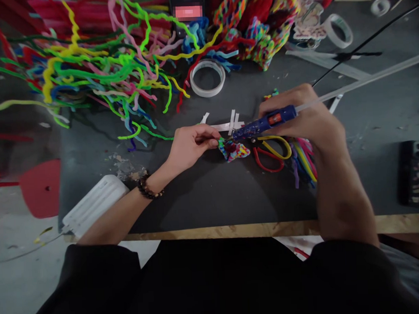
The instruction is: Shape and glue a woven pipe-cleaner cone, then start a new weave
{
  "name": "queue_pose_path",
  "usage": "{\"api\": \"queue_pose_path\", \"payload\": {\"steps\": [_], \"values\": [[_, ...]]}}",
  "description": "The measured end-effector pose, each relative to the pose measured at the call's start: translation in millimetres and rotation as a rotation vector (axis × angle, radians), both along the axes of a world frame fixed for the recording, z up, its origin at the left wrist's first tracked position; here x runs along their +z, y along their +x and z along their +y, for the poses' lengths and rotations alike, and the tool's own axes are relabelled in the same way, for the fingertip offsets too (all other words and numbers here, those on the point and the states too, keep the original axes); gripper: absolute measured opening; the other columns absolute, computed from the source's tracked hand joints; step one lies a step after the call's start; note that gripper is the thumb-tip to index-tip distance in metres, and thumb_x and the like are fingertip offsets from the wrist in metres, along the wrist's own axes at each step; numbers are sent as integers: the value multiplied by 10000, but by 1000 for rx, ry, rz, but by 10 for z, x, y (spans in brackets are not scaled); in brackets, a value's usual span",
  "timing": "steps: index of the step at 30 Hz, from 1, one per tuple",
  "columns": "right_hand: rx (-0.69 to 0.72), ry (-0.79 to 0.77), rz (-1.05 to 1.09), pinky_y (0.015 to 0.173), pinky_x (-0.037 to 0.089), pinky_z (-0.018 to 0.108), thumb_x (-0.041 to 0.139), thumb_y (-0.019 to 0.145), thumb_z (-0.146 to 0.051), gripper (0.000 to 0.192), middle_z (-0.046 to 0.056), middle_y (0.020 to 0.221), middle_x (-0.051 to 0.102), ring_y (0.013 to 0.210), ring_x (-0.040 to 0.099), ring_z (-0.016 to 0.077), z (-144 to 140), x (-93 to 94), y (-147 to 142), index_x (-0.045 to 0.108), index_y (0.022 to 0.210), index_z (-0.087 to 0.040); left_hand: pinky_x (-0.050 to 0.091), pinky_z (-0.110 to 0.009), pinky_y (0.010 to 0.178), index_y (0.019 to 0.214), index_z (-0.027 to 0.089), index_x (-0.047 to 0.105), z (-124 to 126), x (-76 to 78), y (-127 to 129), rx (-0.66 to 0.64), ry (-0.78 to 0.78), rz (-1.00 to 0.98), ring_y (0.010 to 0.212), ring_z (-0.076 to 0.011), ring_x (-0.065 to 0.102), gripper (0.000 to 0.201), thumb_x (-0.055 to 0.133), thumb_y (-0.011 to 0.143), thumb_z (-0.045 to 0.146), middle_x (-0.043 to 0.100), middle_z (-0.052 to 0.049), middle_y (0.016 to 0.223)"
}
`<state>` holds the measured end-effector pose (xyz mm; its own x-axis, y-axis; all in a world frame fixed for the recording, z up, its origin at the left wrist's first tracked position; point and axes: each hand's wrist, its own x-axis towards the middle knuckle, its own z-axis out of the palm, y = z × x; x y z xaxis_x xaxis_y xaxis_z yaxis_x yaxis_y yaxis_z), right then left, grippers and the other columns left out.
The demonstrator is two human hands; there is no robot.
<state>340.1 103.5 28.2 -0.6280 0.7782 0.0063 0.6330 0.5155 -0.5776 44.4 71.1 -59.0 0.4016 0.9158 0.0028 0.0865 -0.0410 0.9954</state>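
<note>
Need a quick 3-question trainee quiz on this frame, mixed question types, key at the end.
1. True or false: the right hand grips a blue glue gun with its nozzle at the small multicoloured woven pipe-cleaner piece.
2. What does the left hand pinch?
A. a roll of white tape
B. the woven piece
C. the scissors
3. Fill in: the red-and-yellow-handled scissors lie on the dark ___, under the glue gun.

Key: 1 true; 2 B; 3 tabletop
</note>
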Motion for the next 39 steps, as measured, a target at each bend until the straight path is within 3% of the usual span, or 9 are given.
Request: {"api": "queue_pose_path", "payload": {"steps": [9,30,39], "values": [[31,12,-22,617,287,350,716,898,-456,319,-8,642,538,598,449,141,20,0,10,619,699,-225,631,-271,759,959,204,798,-8,1,-1,8,-12,-5,805,-162,773,166,843,825,291,806,-44,900],[48,16,-2,597,257,324,724,861,-308,308,-47,618,437,586,338,116,26,0,69,511,660,-212,630,-268,775,965,200,806,-19,37,16,32,27,22,812,-151,763,141,809,828,232,814,-29,932],[100,59,-2,607,285,309,737,900,-345,359,-49,642,459,585,373,101,58,-34,145,476,692,-210,630,-273,784,964,197,804,-23,43,16,38,17,16,808,-147,757,133,808,835,227,808,-29,911]]}}
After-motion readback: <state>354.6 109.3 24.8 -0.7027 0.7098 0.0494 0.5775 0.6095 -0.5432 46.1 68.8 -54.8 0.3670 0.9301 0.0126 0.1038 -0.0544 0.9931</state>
